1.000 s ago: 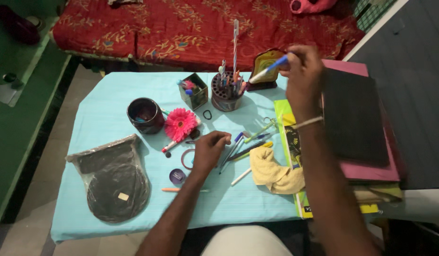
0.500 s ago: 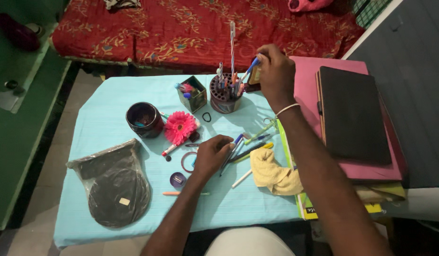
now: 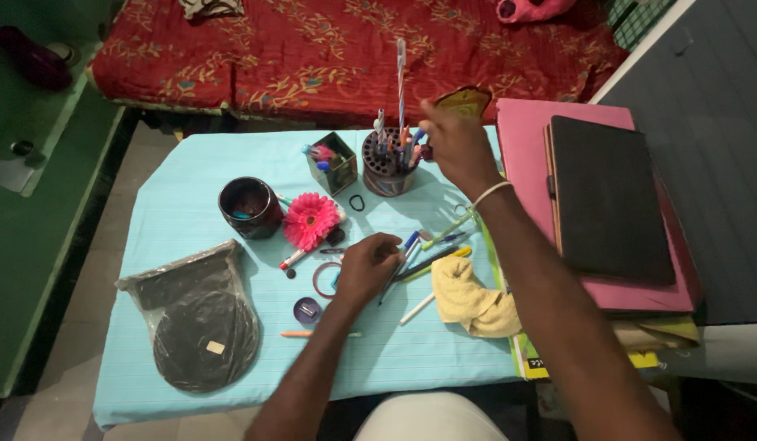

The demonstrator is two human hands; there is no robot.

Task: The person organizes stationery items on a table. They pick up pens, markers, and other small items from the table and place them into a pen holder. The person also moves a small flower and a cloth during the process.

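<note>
Head view: two hands, three holders (image 3: 388,167), one flower (image 3: 310,219).

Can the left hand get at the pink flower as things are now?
Probably yes. The left hand rests on the loose pens, and the pink flower lies close beside it on the blue cloth with nothing between.

On the table (image 3: 182,212), the round pen holder (image 3: 386,167) stands near the far edge with the square holder (image 3: 336,163) to its left. Loose pens (image 3: 423,253) lie mid-table, the cloth (image 3: 468,298) toward the near right, and the bagged disc (image 3: 200,322) by the near-left corner.
</note>
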